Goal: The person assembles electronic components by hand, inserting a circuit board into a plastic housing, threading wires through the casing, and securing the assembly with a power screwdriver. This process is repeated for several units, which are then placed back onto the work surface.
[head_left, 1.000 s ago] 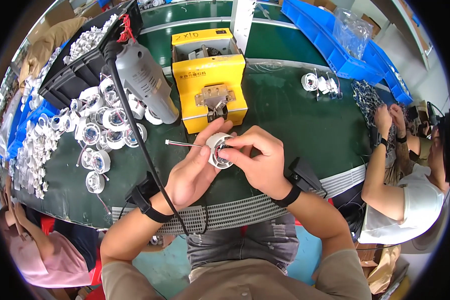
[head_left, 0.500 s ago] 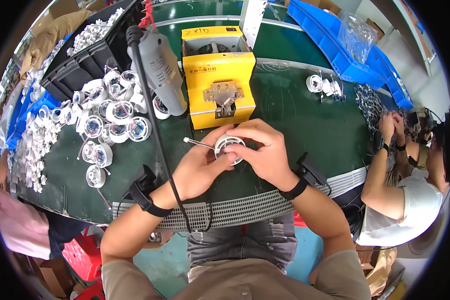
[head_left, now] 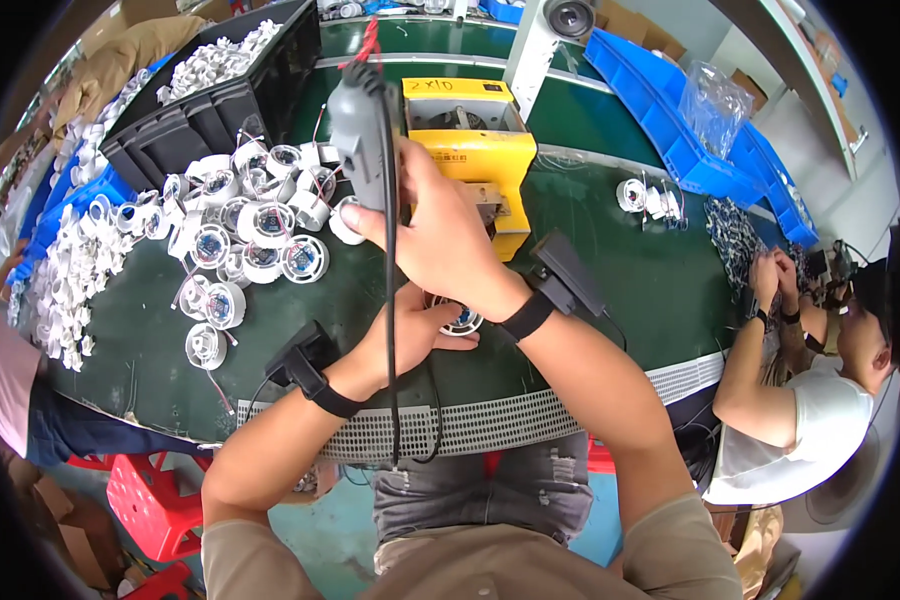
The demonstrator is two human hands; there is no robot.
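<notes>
My right hand (head_left: 435, 235) is raised above the green table and grips a grey hanging electric screwdriver (head_left: 362, 140), whose black cord (head_left: 391, 330) drops down toward me. Under it my left hand (head_left: 415, 335) rests on the table and holds a small round white lamp housing (head_left: 462, 321), mostly hidden by my right wrist. Both wrists wear black straps with small black boxes.
A yellow machine (head_left: 475, 150) stands just behind my hands. Several white round housings (head_left: 250, 235) lie at the left, with a black crate (head_left: 205, 95) of white parts behind them. Blue bins (head_left: 670, 110) line the back right. A person (head_left: 810, 380) works at the right.
My right hand left the housing, rose and took hold of the hanging screwdriver. My left hand stayed on the housing. The view shifted down and left.
</notes>
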